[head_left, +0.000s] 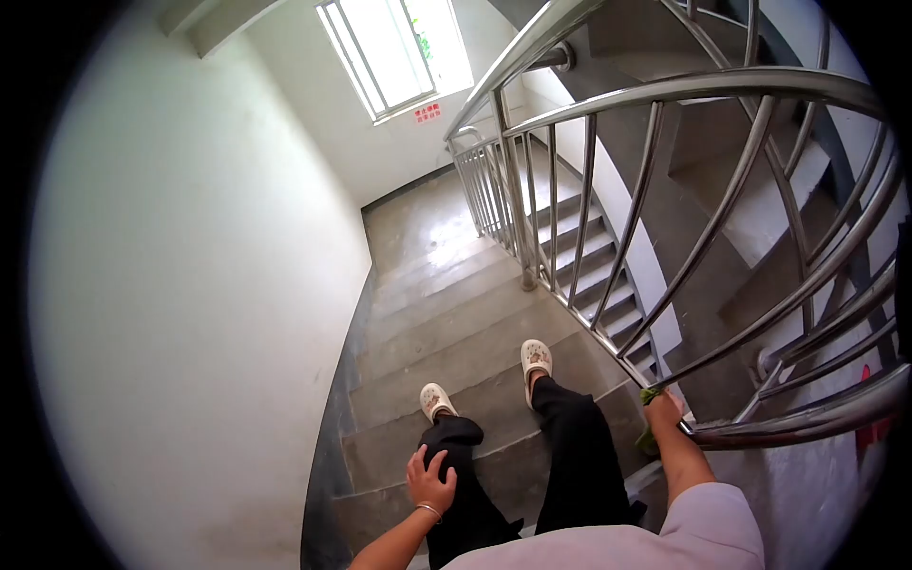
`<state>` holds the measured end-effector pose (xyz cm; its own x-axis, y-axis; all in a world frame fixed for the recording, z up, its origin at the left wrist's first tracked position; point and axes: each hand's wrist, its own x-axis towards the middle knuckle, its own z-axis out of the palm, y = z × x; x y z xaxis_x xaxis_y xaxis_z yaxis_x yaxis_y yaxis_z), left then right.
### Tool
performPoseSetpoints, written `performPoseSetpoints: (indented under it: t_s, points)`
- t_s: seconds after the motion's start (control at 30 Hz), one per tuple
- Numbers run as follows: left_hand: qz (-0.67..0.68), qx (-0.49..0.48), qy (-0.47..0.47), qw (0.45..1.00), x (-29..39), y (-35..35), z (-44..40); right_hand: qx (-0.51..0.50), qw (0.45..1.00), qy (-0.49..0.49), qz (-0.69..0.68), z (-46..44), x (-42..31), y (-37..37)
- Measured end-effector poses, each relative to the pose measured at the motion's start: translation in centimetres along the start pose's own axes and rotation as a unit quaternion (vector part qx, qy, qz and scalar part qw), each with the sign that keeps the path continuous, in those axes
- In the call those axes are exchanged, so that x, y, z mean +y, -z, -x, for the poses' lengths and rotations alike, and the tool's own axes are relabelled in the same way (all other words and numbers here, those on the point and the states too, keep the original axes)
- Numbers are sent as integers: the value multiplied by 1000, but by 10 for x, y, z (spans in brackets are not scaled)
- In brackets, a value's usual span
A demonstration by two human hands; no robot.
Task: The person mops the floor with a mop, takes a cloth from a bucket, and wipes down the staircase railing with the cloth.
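Observation:
My left hand (432,478) rests on my left thigh near the knee, fingers spread over the black trousers (578,456). A thin bracelet circles that wrist. At the right, my right hand (663,408) is closed around a crumpled green cloth (650,394), part of which hangs out below the hand. It is beside the lower bars of the steel stair railing (655,180); whether the cloth presses on a bar is hard to see. Both feet, in cream clogs (537,358), stand on the grey stair steps (446,375).
A pale wall (209,285) with a dark skirting band runs along the left. The stairs descend to a landing (418,218) below a window (389,52). A red-lettered sign (427,113) is under the window. Another stair flight (594,256) shows beyond the railing.

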<state>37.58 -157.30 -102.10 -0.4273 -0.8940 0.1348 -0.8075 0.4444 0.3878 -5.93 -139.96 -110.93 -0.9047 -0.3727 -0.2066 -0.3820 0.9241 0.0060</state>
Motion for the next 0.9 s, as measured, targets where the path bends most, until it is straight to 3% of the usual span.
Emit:
performPoseSetpoints:
  t_s: [0.3,0.43,0.77,0.83,0.9]
  points:
    - [0,18,16,1000,-6,-5,6,-26,1000,15,-3,-7,3,-7]
    - [3,19,20,1000,-6,-4,6,22,997,20,-68,-4,6,-11]
    - [11,2,13,1000,2,-5,-2,24,999,18,-44,1,2,7]
    - [13,4,15,1000,2,-6,-1,-80,995,50,24,8,-3,30]
    - [17,9,16,1000,-1,-7,0,-93,994,53,33,11,-2,37]
